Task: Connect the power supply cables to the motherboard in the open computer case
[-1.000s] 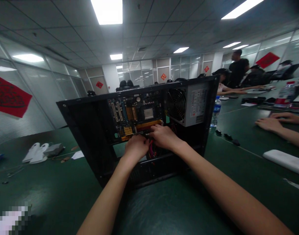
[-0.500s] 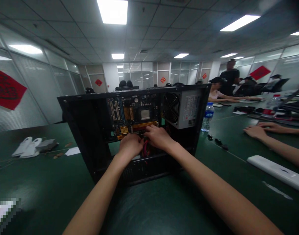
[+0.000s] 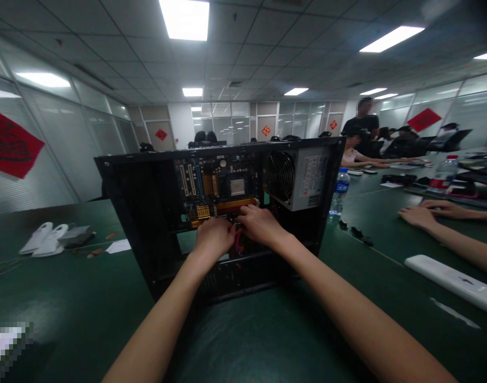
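Fingers (image 3: pixel 248 213) at motherboard (image 3: pixel 217 186); label (image 3: pixel 309 175) blurred

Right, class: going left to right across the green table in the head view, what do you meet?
White curved plastic pieces → flat grey box → white paper slip → open black metal computer case → clear water bottle with blue label → small black bits → long white flat bar.

dark green table (image 3: pixel 68 303), open computer case (image 3: pixel 140 213), water bottle (image 3: pixel 341 192), white gloves (image 3: pixel 44 239)
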`<state>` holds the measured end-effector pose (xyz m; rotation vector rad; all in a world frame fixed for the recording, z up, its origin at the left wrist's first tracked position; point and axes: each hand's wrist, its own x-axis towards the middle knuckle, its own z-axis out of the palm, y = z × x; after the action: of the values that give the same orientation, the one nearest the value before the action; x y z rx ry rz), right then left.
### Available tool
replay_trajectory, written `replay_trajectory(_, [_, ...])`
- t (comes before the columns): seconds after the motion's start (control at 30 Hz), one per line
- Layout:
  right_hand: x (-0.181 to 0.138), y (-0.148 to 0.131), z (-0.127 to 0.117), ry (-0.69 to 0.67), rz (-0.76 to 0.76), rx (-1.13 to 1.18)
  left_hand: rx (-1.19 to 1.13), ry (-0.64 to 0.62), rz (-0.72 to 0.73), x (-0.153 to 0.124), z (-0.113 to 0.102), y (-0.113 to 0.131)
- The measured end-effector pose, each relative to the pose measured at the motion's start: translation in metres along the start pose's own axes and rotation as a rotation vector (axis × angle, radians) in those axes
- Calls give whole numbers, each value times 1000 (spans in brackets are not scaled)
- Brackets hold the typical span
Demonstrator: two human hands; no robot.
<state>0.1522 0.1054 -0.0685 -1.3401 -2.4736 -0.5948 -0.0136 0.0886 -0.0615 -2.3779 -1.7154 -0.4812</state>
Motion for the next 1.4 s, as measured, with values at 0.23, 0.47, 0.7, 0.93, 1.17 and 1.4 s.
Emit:
replay_trajectory(0.23, [2,-2,6,-70,-46,12,14,-67,-8,2,5,-1])
replay_trajectory(0.47, [2,0,8,-61,-49,-4,61,-105,-11,1,3,2])
replay_trajectory(0.7, [2,1,12,-36,-60,20,45,-94,-19,1,3,3])
replay_trajectory(0.93, [2,3,12,-48,-62,49,39,-76,-14,1,5,2])
replay_trajectory(1.17, [0,3,11,-24,-36,44,30,-25,-51,2,4,3])
replay_trajectory(1.4, [0,4,11,-44,-51,54,58,-63,-53,3,7,4])
